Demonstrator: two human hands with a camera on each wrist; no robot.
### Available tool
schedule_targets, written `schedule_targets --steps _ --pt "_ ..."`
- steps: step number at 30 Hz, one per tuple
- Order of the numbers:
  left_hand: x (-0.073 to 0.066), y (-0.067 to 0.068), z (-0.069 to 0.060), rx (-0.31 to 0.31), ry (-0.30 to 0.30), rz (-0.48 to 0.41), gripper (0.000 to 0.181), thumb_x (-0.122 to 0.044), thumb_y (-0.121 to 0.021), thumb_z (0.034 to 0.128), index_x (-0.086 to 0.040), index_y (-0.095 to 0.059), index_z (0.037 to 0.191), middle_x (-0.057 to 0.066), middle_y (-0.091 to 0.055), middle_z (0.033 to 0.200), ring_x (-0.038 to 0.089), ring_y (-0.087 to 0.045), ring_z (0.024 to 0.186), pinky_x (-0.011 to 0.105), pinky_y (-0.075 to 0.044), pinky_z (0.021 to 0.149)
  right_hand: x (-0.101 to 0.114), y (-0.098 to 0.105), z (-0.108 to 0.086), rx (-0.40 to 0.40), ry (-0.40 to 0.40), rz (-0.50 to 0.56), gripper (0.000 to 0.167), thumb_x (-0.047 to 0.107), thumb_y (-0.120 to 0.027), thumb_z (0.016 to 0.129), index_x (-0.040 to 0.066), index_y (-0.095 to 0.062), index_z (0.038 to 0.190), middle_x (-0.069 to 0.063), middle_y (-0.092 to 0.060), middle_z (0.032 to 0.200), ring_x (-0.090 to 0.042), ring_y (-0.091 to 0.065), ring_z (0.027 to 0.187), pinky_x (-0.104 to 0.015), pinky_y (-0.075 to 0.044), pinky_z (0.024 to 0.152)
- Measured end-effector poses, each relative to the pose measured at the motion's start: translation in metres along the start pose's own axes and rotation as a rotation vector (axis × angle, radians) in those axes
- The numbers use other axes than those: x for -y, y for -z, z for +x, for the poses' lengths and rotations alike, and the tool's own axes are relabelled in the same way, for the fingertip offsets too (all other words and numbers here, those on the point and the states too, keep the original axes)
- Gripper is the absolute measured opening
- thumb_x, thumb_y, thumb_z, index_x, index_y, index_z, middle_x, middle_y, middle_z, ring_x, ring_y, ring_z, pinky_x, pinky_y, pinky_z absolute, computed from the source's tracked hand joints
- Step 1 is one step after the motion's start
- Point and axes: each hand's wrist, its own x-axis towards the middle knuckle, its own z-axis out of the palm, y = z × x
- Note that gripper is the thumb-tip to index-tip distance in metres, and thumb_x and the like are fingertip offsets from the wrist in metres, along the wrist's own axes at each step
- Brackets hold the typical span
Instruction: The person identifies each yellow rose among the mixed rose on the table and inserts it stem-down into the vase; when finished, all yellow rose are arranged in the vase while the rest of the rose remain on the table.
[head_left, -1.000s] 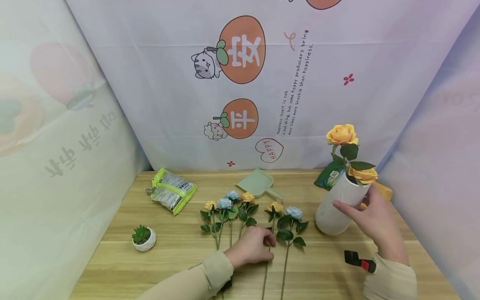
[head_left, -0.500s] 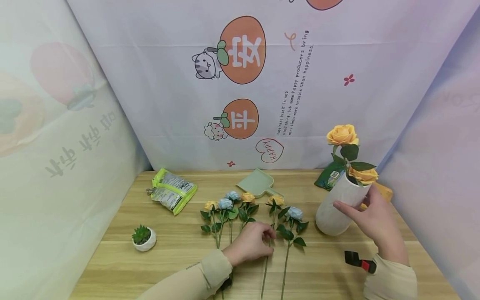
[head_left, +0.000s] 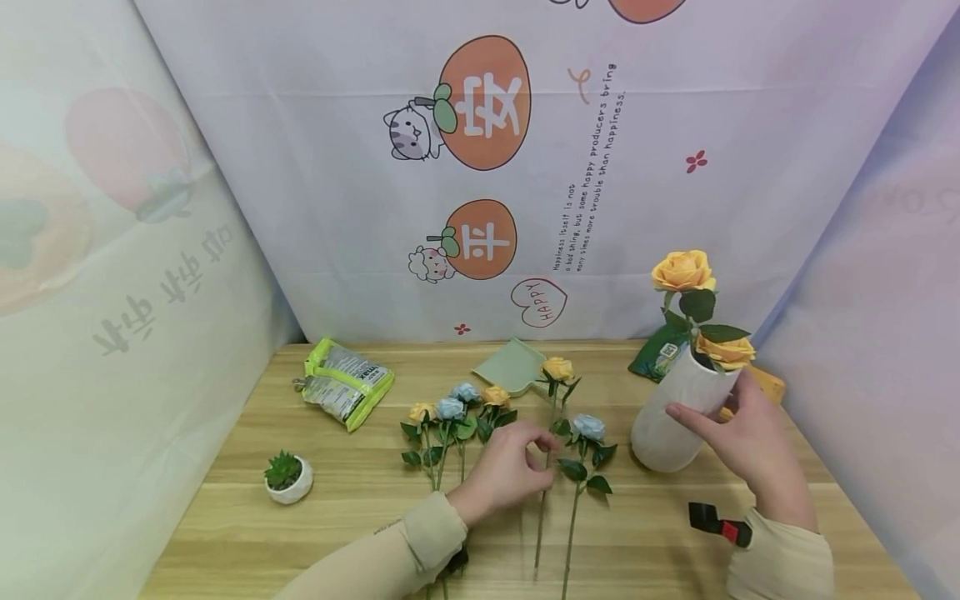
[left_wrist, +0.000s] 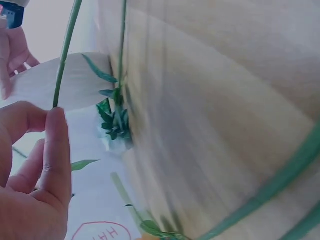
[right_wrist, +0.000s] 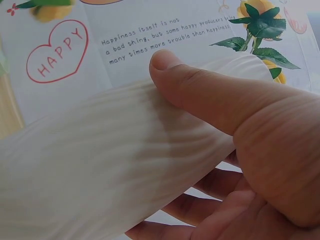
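In the head view my left hand [head_left: 510, 471] pinches the stem of a yellow rose [head_left: 557, 369]; the left wrist view shows thumb and finger closed on the green stem [left_wrist: 64, 55]. My right hand [head_left: 765, 446] grips a white ribbed vase [head_left: 671, 421], which leans to the right and holds two larger yellow roses [head_left: 683, 271]. In the right wrist view my thumb lies across the vase [right_wrist: 100, 160], fingers beneath it. A blue rose [head_left: 588, 427] lies between the left hand and the vase. Blue and yellow roses [head_left: 451, 408] lie left of the pinched one.
A pale green dustpan [head_left: 512, 367] lies at the back, behind the pinched rose. A yellow-green packet [head_left: 347, 383] and a small potted succulent [head_left: 289, 479] are on the left. Behind the vase are a dark green packet [head_left: 656, 354] and an orange item [head_left: 768, 385].
My left hand has moved slightly up and away with the yellow rose, whose bloom now overlaps the dustpan's handle. The right hand and vase have stayed in place.
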Motion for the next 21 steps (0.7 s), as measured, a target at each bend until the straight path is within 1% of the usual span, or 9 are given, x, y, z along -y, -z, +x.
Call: schedule_targets --steps 4,6,9,13,17,21 --pt "-0.007 0.003 0.006 -0.069 -0.03 -0.046 0.033 -0.001 -0.085 0.0868 -0.012 -0.076 0.117 0.003 -0.072 0.114 -0.005 -0.065 0.073 0.016 -0.058 0.069 0.0 0.0 0.0 0.004 -0.003 0.005 0.102 0.044 -0.085 0.095 0.0 -0.025 0.164 -0.033 -0.044 0.155 -0.06 -0.048 0.136 -0.08 -0.045 0.1" --pt "-0.011 0.004 0.011 -0.098 -0.054 -0.062 0.034 0.0 -0.085 0.0869 -0.012 -0.076 0.117 0.002 -0.071 0.113 -0.003 -0.066 0.075 0.017 -0.059 0.069 0.0 0.0 0.0 0.005 -0.002 0.006 0.102 0.044 -0.084 0.095 -0.001 -0.025 0.164 -0.033 -0.044 0.154 -0.06 -0.047 0.137 -0.081 -0.044 0.1" --pt "-0.019 0.008 0.017 -0.136 -0.095 -0.085 0.033 0.001 -0.085 0.088 -0.013 -0.075 0.117 0.003 -0.07 0.112 -0.003 -0.067 0.077 0.017 -0.06 0.068 0.0 0.0 0.0 0.006 -0.004 0.005 0.102 0.045 -0.084 0.095 -0.001 -0.025 0.164 -0.034 -0.044 0.154 -0.061 -0.047 0.137 -0.081 -0.044 0.101" --pt "-0.031 0.013 0.026 -0.193 -0.159 -0.118 0.032 0.001 -0.084 0.089 -0.011 -0.074 0.117 0.006 -0.069 0.114 -0.003 -0.067 0.079 0.018 -0.061 0.068 0.001 0.0 -0.001 0.006 -0.003 0.001 0.101 0.045 -0.084 0.095 -0.002 -0.025 0.163 -0.034 -0.045 0.153 -0.061 -0.048 0.136 -0.081 -0.044 0.1" --pt "-0.046 0.019 0.037 -0.258 -0.22 -0.18 0.032 0.002 -0.083 0.0902 -0.01 -0.074 0.119 0.006 -0.069 0.115 0.0 -0.07 0.081 0.021 -0.063 0.07 0.0 0.0 -0.001 0.002 0.001 -0.004 0.1 0.044 -0.085 0.095 -0.003 -0.026 0.162 -0.034 -0.046 0.152 -0.063 -0.047 0.137 -0.081 -0.044 0.1" --pt "-0.064 0.026 0.05 -0.33 -0.311 -0.237 0.031 0.003 -0.081 0.092 -0.008 -0.073 0.12 0.006 -0.069 0.118 0.005 -0.072 0.083 0.024 -0.064 0.072 -0.001 0.0 0.0 -0.001 0.001 -0.002 0.1 0.044 -0.085 0.095 -0.003 -0.027 0.161 -0.034 -0.046 0.151 -0.064 -0.046 0.137 -0.081 -0.044 0.1"
